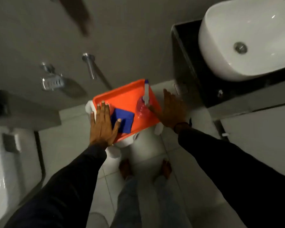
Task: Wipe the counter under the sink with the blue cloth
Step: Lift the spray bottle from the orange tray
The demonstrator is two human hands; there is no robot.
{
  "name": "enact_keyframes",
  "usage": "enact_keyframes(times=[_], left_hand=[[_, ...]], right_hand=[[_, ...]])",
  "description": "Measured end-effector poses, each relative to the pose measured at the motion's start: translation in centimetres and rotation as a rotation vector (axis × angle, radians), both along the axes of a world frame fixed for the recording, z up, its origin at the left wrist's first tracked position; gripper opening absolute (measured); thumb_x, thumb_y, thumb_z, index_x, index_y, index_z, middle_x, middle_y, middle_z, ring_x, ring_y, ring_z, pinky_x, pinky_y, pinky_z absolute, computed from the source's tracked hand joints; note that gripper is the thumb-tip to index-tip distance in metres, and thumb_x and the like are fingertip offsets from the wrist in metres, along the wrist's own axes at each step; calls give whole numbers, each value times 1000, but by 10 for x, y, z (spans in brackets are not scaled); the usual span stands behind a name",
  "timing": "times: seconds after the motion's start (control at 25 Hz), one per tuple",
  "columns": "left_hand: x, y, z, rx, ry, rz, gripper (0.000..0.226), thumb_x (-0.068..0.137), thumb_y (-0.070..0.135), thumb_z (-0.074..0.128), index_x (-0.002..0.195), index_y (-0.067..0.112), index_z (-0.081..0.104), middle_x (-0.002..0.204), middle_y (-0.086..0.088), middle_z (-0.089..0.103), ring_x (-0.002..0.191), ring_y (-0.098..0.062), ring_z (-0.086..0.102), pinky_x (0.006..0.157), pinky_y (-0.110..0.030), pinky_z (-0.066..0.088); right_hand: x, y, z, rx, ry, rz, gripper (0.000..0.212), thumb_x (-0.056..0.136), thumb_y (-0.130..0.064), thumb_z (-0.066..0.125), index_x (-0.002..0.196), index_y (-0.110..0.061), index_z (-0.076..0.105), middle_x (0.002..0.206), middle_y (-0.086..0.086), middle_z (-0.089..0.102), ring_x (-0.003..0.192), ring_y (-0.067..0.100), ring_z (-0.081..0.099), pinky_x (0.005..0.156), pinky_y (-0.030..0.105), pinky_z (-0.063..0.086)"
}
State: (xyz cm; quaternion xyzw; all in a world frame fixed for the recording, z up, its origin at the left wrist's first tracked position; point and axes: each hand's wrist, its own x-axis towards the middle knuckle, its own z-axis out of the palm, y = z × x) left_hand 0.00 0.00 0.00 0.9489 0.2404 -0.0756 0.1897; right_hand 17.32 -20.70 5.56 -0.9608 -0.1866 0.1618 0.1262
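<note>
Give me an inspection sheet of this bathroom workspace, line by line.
Surface: black counter under the white sink; too dark to judge whether it is clean.
Job's things: blue cloth lies folded on the orange tray, not yet picked up.
Clutter: spray bottle on the tray; the tray sits on a white stool.
Grippers: left hand flat and open over the tray's near left edge, thumb over the cloth; right hand open beside the tray's right edge, holding nothing.
Cables: nothing seen.
Surroundings: toilet at left, metal soap holder and a metal fitting on the grey wall, pale tiled floor.
</note>
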Motion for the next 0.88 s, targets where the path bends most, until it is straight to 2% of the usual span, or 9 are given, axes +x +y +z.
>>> enact_keyframes(times=[0.08,0.24,0.4,0.52,0.6,0.64,0.76,0.84,0.88], left_hand=[[-7,-2,-23,-8,48,52,86,99,61,29,163,8,8,172,-14,4,160,-31,9,128,-56,11],[-17,-13,-53,10,44,45,84,100,59,34,162,8,8,172,-13,6,160,-30,8,128,-54,10],[-12,-14,-58,-9,46,50,86,101,60,33,162,7,6,172,-15,7,160,-33,9,129,-55,13],[-19,-15,-59,11,89,97,94,98,66,32,161,2,4,172,-18,3,160,-36,8,129,-53,14],[-25,-18,-63,34,113,83,101,95,71,32,161,1,3,171,-20,2,160,-37,7,130,-52,14],[-26,-19,-64,31,116,84,104,93,73,33,161,1,2,171,-20,2,160,-37,6,130,-51,13],[-28,-19,-66,19,135,74,113,87,79,36,161,1,1,171,-21,0,160,-36,2,130,-50,9],[-30,-18,-65,45,167,39,117,84,82,31,161,-1,0,171,-23,-1,160,-37,1,130,-51,10],[-30,-19,-64,54,185,28,118,84,83,30,160,-2,0,170,-24,-2,160,-38,0,130,-52,12]], right_hand=[[0,19,-19,101,75,-37,121,66,-99,21,157,-19,26,157,13,44,142,34,45,117,58,33],[-7,33,-46,309,124,1,95,79,-87,41,152,-28,31,143,4,58,125,26,61,106,56,48],[-14,29,-54,361,45,10,88,81,-80,53,148,-25,35,144,3,58,129,27,59,111,61,41],[-20,42,-56,421,14,34,81,77,-74,63,136,-20,45,133,7,64,121,30,64,109,55,46],[-20,58,-60,544,62,-106,76,78,-60,73,135,-15,50,122,7,69,110,23,68,101,44,54],[-19,66,-61,623,79,-193,71,80,-52,75,135,-12,53,111,4,71,101,11,68,95,35,57],[-14,87,-66,784,48,-378,39,85,-40,73,106,-7,66,73,-14,60,66,-9,60,66,27,53],[-3,97,-65,820,64,-523,37,88,-34,75,102,-1,67,72,-11,61,65,-5,60,68,25,53],[5,101,-65,839,87,-610,36,90,-33,75,101,1,68,74,-4,65,69,4,64,73,32,56]])
